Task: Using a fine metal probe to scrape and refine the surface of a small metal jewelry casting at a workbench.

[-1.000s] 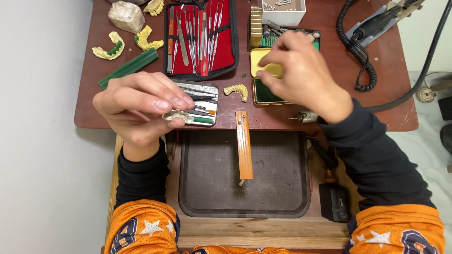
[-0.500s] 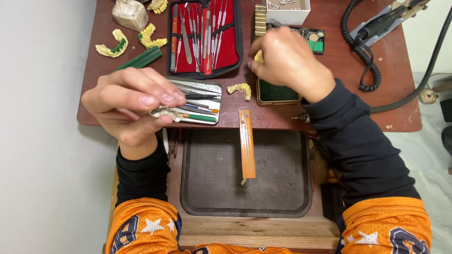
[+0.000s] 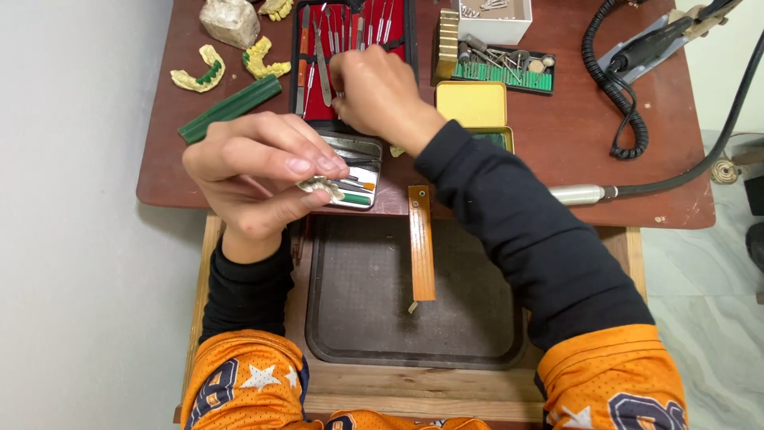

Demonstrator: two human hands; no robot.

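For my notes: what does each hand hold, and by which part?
Left hand pinches a small pale piece at its edge. Right hand reaches into the red tool case; any hold there cannot be told.

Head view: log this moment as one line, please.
left hand: pinching small dental cast | right hand: reaching into red instrument case | brown tray: below desk edge

No packages, labels, signs, screens.

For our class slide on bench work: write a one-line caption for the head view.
Left hand pinches a small pale dental piece while the right hand reaches into the red-lined instrument case.
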